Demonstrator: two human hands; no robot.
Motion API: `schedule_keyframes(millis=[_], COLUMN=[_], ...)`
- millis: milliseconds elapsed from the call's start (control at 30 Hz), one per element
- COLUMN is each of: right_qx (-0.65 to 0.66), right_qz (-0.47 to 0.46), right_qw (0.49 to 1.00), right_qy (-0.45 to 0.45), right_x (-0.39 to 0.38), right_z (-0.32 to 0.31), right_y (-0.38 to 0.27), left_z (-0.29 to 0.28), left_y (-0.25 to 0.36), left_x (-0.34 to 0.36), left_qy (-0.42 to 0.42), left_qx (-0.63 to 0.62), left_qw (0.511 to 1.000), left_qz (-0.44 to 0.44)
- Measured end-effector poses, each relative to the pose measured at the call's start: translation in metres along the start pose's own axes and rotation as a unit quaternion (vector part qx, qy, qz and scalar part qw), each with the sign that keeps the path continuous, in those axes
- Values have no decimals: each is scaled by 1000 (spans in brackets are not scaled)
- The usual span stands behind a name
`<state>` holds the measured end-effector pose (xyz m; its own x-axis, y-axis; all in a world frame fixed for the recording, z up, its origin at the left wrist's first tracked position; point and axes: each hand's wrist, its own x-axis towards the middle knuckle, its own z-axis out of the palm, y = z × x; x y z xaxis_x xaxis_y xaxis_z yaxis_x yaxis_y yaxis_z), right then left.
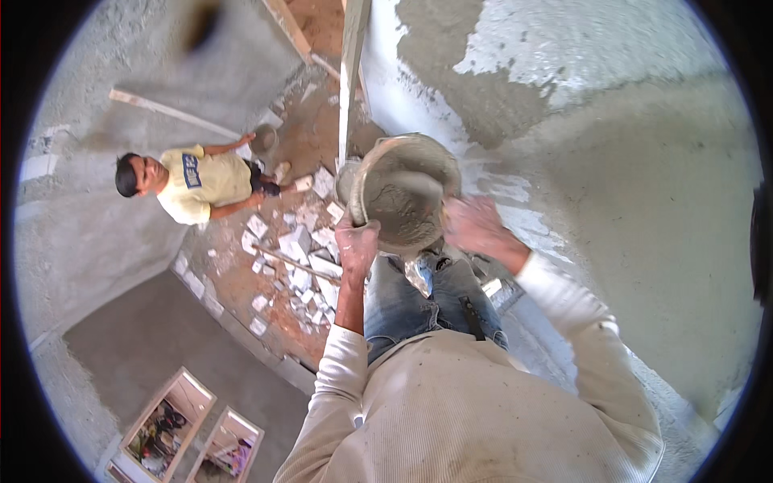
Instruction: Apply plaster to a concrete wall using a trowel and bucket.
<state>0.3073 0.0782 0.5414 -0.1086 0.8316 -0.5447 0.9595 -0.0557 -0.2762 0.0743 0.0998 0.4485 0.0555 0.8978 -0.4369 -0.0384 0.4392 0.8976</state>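
In front of my body I hold up a round mortar pan [371,169] with a mortar-crusted rim. Wet grey mortar [394,211] lies in its bottom. My left hand [357,240] is closed on the near left part of the rim. At the right side of the pan, my right hand [477,228] is closed and slightly blurred, gripping a trowel by its handle. The trowel's grey, mortar-smeared blade [417,185] reaches into the pan over the mortar; its exact outline is unclear.
Close on the right stands a partly plastered wall [644,193]. A wooden post [351,80] rises beyond the pan. Broken white blocks [298,249] litter the floor at left, near a co-worker in a yellow shirt [208,179]. Framed openings [169,423] are at lower left.
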Motion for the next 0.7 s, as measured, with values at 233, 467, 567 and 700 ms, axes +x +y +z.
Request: schedule_keyframes(millis=[233, 467, 567, 700], right_qx=[-172, -158, -138, -165], right_qz=[-68, -56, 3, -27], right_qw=[980, 966, 957, 967], right_qy=[77, 196, 255, 194], right_x=[-31, -57, -48, -67], right_z=[-22, -51, -73, -76], right_y=[-2, 11, 17, 16], left_z=[48, 77, 88, 101], left_y=[94, 143, 161, 168], left_x=[3, 6, 3, 3], left_qy=[-100, -137, -144, -138], left_qx=[57, 82, 106, 119], left_qw=[987, 975, 968, 958], left_qz=[109, 153, 174, 219])
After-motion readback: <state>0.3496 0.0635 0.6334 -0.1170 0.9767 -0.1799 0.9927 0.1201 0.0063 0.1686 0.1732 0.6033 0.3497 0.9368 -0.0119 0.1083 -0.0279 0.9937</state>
